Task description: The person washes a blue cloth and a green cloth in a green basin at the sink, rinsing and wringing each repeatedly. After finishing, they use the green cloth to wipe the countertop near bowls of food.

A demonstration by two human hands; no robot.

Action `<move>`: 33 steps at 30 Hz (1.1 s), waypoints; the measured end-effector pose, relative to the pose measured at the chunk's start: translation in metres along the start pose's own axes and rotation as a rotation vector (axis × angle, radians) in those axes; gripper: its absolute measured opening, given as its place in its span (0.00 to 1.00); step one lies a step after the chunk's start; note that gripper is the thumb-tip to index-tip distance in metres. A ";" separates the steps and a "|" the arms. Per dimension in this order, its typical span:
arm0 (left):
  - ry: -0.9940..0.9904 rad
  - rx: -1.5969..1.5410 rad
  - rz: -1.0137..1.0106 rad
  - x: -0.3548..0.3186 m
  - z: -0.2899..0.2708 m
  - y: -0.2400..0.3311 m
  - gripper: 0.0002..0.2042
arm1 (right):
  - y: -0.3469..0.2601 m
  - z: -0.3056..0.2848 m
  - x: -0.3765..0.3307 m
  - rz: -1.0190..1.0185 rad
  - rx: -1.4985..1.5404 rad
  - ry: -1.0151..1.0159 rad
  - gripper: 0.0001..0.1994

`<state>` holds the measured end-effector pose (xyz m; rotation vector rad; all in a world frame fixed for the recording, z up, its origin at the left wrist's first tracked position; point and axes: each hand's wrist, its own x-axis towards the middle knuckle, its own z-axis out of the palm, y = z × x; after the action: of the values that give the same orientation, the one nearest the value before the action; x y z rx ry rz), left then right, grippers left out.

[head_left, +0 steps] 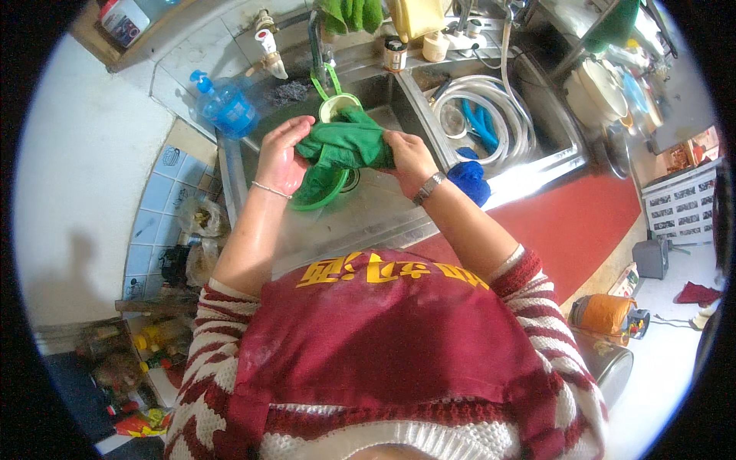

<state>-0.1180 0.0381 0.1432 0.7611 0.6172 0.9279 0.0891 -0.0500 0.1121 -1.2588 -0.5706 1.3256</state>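
Observation:
My left hand point(280, 156) and my right hand point(409, 157) both grip a wet green cloth point(343, 144), stretched and twisted between them over a steel sink point(383, 201). Under the cloth lies a green plastic strainer point(317, 194) with a handle; a second green strainer point(336, 104) sits just beyond, below the tap point(316, 40). A bracelet circles my left wrist and a metal watch my right. I wear a red apron with yellow print over a red and white striped sweater.
A blue spray bottle point(226, 107) stands at the sink's left corner. The right basin holds coiled white hose point(491, 115) and a blue scrubber point(469, 179). Jars line the back ledge. Red mat point(583, 222) lies on the right; bottles clutter the floor at left.

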 end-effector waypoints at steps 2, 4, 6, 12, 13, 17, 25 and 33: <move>0.036 0.078 0.101 -0.002 0.009 0.011 0.07 | 0.007 -0.007 0.005 0.012 0.095 0.117 0.11; -0.024 0.086 0.155 -0.002 0.017 0.021 0.06 | 0.011 -0.013 0.006 0.120 0.323 0.236 0.10; 0.003 0.124 0.160 0.002 0.021 0.028 0.05 | 0.010 -0.017 0.004 0.071 0.275 0.272 0.10; 0.260 0.606 0.261 0.016 0.017 0.045 0.07 | -0.032 -0.027 -0.003 -0.291 -0.172 0.514 0.17; 0.205 0.659 0.254 0.016 0.016 0.047 0.12 | -0.039 -0.027 -0.007 -0.407 -0.176 0.456 0.17; -0.152 0.866 -0.174 0.009 0.018 0.055 0.20 | -0.071 -0.022 -0.018 -0.690 -0.383 0.290 0.14; -0.638 1.206 -0.026 -0.004 0.024 0.099 0.10 | -0.129 -0.026 -0.052 -0.885 -0.670 0.234 0.13; -0.552 0.158 -0.390 -0.013 0.009 0.013 0.35 | -0.117 -0.052 -0.046 -0.127 0.306 0.187 0.12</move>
<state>-0.1234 0.0295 0.1608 0.9498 0.3306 0.2876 0.1695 -0.0844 0.2158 -1.0612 -0.2974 1.1264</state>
